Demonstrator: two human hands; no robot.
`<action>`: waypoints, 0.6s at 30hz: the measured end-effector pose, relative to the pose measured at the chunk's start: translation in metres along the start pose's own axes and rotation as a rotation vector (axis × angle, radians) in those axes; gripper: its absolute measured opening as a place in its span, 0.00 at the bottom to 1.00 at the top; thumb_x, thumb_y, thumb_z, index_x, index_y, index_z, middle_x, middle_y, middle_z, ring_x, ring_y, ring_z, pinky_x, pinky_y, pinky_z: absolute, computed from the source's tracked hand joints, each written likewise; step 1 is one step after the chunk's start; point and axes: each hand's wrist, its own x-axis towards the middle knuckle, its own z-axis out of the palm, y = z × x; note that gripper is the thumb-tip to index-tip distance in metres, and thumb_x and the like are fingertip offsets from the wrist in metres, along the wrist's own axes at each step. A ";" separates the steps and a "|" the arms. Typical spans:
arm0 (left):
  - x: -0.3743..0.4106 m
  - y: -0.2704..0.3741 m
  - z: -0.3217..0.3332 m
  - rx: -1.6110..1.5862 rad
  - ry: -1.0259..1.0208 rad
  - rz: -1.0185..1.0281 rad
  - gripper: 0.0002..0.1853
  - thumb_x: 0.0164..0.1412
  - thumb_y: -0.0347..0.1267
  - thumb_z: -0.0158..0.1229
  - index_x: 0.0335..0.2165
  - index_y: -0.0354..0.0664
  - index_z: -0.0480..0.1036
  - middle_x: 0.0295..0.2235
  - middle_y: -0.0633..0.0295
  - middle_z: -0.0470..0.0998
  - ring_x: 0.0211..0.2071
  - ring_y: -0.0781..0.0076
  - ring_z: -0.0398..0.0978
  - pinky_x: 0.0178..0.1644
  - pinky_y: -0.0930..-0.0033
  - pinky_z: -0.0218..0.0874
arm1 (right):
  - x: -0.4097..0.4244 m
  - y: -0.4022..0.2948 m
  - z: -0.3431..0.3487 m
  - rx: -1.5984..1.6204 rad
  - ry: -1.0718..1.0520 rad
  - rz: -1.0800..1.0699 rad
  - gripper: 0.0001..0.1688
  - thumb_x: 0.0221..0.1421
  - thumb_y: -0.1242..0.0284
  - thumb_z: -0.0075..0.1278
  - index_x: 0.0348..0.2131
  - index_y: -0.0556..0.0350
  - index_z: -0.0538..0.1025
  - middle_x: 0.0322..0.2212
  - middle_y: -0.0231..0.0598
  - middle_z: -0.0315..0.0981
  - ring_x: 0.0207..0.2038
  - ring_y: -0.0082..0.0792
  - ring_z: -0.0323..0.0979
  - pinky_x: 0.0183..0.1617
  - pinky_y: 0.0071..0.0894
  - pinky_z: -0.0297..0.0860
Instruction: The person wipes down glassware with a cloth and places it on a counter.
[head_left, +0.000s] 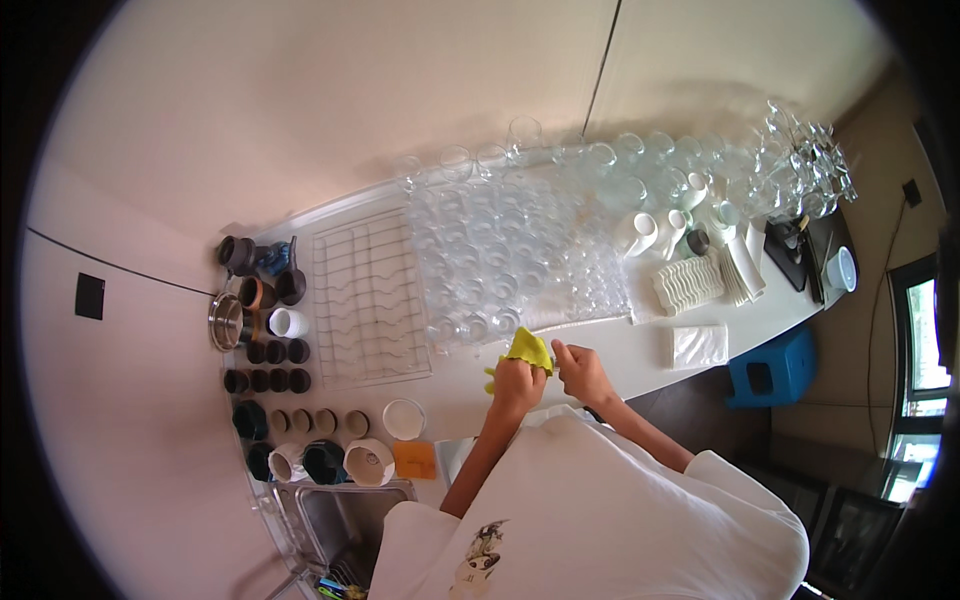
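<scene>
My left hand (517, 385) grips a yellow-green cloth (530, 349), which bunches over the fingers and hangs out on the left. Close beside it, my right hand (583, 373) is curled with its thumb up. A sliver of a small shiny item (555, 364) shows between the hands, at the right fingers; most of it is hidden, so its kind is unclear. Both hands are above the front edge of a white counter (465, 382). Just beyond them stand rows of clear drinking glasses (487, 255), with smaller glasses (596, 281) to their right.
A wire rack (371, 300) lies left of the glasses. Dark cups (277, 351), bowls and a sink (349, 517) are farther left. White pitchers (641, 231), ridged white dishes (688, 285) and a plastic-wrapped pack (699, 346) sit right. A blue stool (776, 367) stands below the counter.
</scene>
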 end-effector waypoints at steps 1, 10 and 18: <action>-0.002 0.001 0.003 -0.067 0.061 -0.045 0.08 0.47 0.28 0.49 0.18 0.34 0.67 0.16 0.49 0.70 0.19 0.47 0.68 0.24 0.55 0.58 | 0.001 0.005 0.002 -0.156 0.064 -0.161 0.19 0.57 0.63 0.45 0.19 0.57 0.67 0.09 0.28 0.55 0.11 0.25 0.54 0.15 0.24 0.54; 0.002 0.001 -0.004 -0.539 -0.182 -0.742 0.15 0.53 0.31 0.38 0.24 0.28 0.67 0.22 0.50 0.72 0.23 0.57 0.70 0.27 0.62 0.59 | -0.006 0.011 -0.005 -0.362 0.005 -0.977 0.13 0.47 0.77 0.55 0.35 0.58 0.71 0.29 0.41 0.66 0.29 0.33 0.70 0.30 0.28 0.68; 0.002 0.010 0.007 -0.264 0.021 -0.361 0.14 0.52 0.30 0.41 0.20 0.28 0.66 0.17 0.44 0.70 0.20 0.52 0.69 0.23 0.59 0.56 | -0.007 -0.001 -0.011 0.035 -0.144 -0.019 0.15 0.56 0.66 0.46 0.35 0.63 0.71 0.17 0.39 0.66 0.19 0.26 0.65 0.24 0.24 0.63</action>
